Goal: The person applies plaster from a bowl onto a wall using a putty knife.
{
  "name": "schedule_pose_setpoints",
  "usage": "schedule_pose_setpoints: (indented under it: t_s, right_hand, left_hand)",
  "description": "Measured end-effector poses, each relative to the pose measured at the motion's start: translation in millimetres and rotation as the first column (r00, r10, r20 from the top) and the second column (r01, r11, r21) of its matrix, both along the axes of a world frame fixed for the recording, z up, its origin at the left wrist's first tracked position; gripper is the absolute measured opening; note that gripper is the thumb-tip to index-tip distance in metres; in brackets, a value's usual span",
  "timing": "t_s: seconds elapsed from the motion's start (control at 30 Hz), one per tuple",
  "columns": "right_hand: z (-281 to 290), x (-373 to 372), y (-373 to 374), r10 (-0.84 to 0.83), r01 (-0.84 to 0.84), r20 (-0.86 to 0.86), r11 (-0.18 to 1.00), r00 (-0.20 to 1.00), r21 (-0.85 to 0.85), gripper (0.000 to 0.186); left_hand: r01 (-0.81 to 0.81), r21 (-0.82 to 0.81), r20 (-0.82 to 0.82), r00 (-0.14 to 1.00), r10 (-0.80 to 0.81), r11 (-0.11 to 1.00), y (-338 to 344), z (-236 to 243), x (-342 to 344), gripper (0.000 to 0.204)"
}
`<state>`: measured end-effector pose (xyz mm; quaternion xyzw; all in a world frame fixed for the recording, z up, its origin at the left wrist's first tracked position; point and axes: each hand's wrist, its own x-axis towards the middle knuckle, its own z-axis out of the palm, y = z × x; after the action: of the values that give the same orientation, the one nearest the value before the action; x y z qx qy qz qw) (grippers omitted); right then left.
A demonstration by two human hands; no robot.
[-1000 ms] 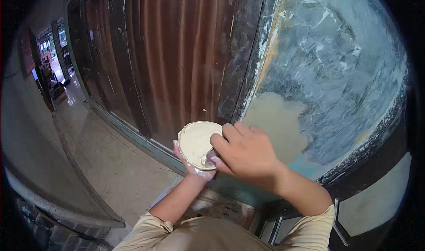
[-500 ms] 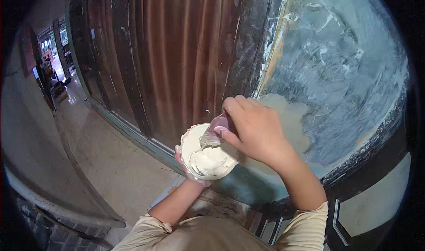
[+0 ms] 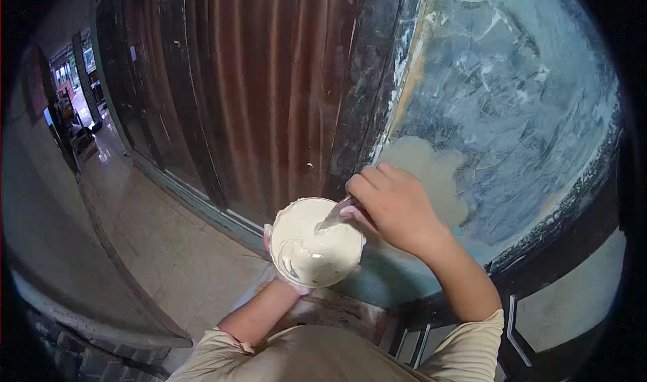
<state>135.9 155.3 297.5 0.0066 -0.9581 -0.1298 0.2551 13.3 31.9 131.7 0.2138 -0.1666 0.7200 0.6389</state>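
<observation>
A round tub of cream-coloured putty rests in my left hand, which supports it from below. Fingers show at the tub's left rim; the rest of that hand is hidden underneath. My right hand is closed round a putty knife, its handle mostly covered by the fingers. The blade slants down to the left and its tip touches the putty near the middle. Swirled ridges mark the putty's lower left, while its upper part looks smoother.
Ahead stands a dark brown wooden door with worn paint. To its right is a blue-grey wall with white smears and a smooth beige patch. Tiled floor runs along the left toward a bright doorway.
The knife blade has turned from showing its broad face to nearly edge-on, and the putty beneath it looks flatter. Tub and right hand sit slightly lower in view.
</observation>
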Motion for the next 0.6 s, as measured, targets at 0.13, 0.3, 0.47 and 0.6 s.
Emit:
schedule_pose_setpoints:
  t_s: [0.13,0.3,0.47,0.6]
  right_hand:
    - [-7.9,12.1,13.5,-0.037,0.041,-0.042,0.995,0.998,0.086,0.022]
    - [-15.2,24.7,27.2,-0.018,0.034,-0.077,0.977,0.997,0.210,0.009]
    - [-14.7,34.4,30.9,-0.025,0.059,-0.130,0.962,0.991,0.265,0.009]
    - [-23.9,39.8,37.1,-0.021,0.061,-0.184,0.976,0.983,0.210,0.011]
  left_hand:
    - [-0.172,-0.231,-0.170,0.976,0.134,0.958,-4.4,1.8,1.3,0.113]
    - [-0.072,-0.148,-0.076,0.995,0.061,0.986,-5.9,-4.0,0.3,0.117]
    - [-0.198,-0.164,-0.211,0.964,0.162,0.966,-1.3,-5.0,6.0,0.110]
    - [-0.649,-0.100,-0.844,0.457,0.281,0.755,-0.2,9.8,13.0,0.071]
